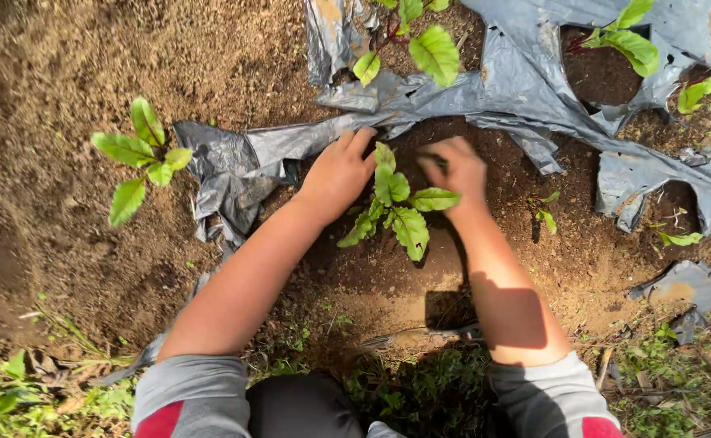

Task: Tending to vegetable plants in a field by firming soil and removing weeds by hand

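Two bare hands meet at one small seedling (394, 203) in the middle of our view, a young plant with green leaves and reddish stems rooted in brown soil (63, 73). Our left hand (341, 172) lies palm down just left of the plant, fingers stretched flat and loose, their tips reaching the torn edge of the grey plastic mulch sheet (526, 89) and gripping nothing. Our right hand (455, 169) sits just right of the plant with fingers curled down into the dirt; we cannot tell whether it pinches any soil. The seedling stands between both hands, its leaves brushing the left wrist. Further seedlings grow around: one on bare soil at far left (140, 154), one above through the sheet (420, 45), another at upper right (627, 36). Grey sleeves with red patches (189, 397) show at the bottom edge, beside weeds (15, 397).
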